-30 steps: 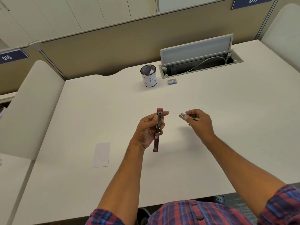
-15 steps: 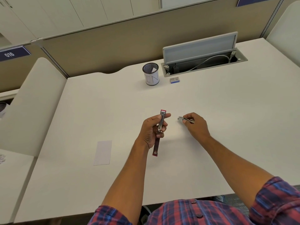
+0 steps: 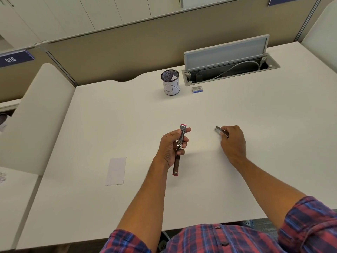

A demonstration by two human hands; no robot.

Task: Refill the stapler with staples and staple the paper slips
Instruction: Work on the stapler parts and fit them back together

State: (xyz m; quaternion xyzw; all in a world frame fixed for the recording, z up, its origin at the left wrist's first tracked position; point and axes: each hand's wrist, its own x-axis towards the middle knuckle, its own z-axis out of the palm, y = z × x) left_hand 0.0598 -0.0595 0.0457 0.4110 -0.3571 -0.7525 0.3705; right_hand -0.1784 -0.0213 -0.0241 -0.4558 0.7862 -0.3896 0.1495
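Observation:
My left hand (image 3: 172, 146) grips a slim pink and metal stapler (image 3: 179, 149), held lengthwise above the desk, its metal channel facing up. Off to the right, low over the desk, my right hand (image 3: 232, 141) pinches a small metal part (image 3: 221, 132), apparently the stapler's pusher piece; I cannot tell exactly what it is. A white paper slip (image 3: 116, 171) lies flat on the desk left of my left forearm. Near the back of the desk lies a small blue staple box (image 3: 197, 89).
A mesh cup (image 3: 170, 82) labelled "IN" holds a paper slip at the back centre. Behind the staple box, an open cable hatch (image 3: 231, 67) has its lid raised. A low white partition (image 3: 36, 114) borders the white desk (image 3: 264, 143) on the left.
My right hand has moved to the right and down toward the desk, away from the stapler. The left hand keeps the stapler in about the same place.

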